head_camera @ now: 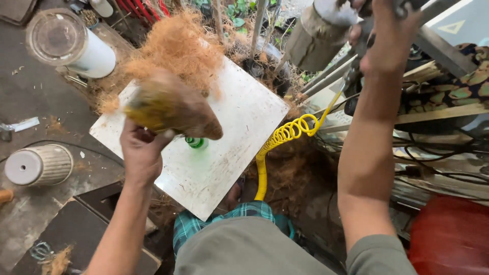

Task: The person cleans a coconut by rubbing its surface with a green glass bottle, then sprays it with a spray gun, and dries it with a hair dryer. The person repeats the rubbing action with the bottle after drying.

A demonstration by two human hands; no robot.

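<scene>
Left hand [141, 153] closed around a husked coconut [173, 109], gripping from below, pointed end tilted down toward a green spike [196, 142] standing on a white board [239, 127]. Held just above the spike, not touching as far as can be told; blurred, so likely in motion. Kept over the board's middle, probably so that loose fibre drops there rather than on the floor.

Right hand [384, 43] raised high and wrapped around a dark tool [364, 35] at the top edge; tool mostly cut off, kind cannot be told. Yellow coiled hose [285, 135] running from near that tool down past the board's right edge to the ground, slack and close to the spike.

Heap of coconut fibre [175, 48] piled on the board's far corner, spilling over the edge. White cylinder with clear lid [69, 43] lying well apart at upper left; ribbed white can [38, 165] on its side at left. Metal bars [336, 71] and cables crowding the right, red container [451, 237] at lower right. Knee in checked cloth [224, 216] just below the board. In the way: hose and fibre heap nearest the spike.
</scene>
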